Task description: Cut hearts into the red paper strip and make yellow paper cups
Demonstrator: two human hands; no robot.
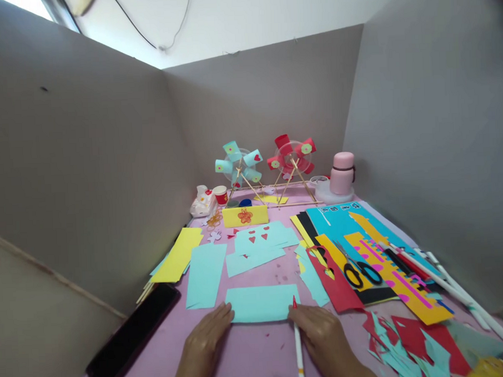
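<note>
A light blue paper [262, 303], seemingly folded, lies on the table in front of me. My left hand [206, 338] grips its left end, fingers close together at the corner. At the right end, my right hand [320, 335] touches the paper. A marker [299, 347] with a white barrel and red tip rests in that hand, tip pointing away from me over the paper. The undersides of both hands are hidden. Beyond are light blue sheets with red hearts [262, 237], a plain light blue sheet [206, 275] and a yellow card [245, 216] with an orange butterfly.
A black phone [133, 338] lies at left, near yellow paper [181, 252]. Scissors [357, 267], red paper [333, 279], an orange ruler [399, 276] and paper scraps [402, 343] lie at right. Behind stand two wheel models [239, 167] and a pink flask [342, 173]. Grey partitions [264, 99] surround the table.
</note>
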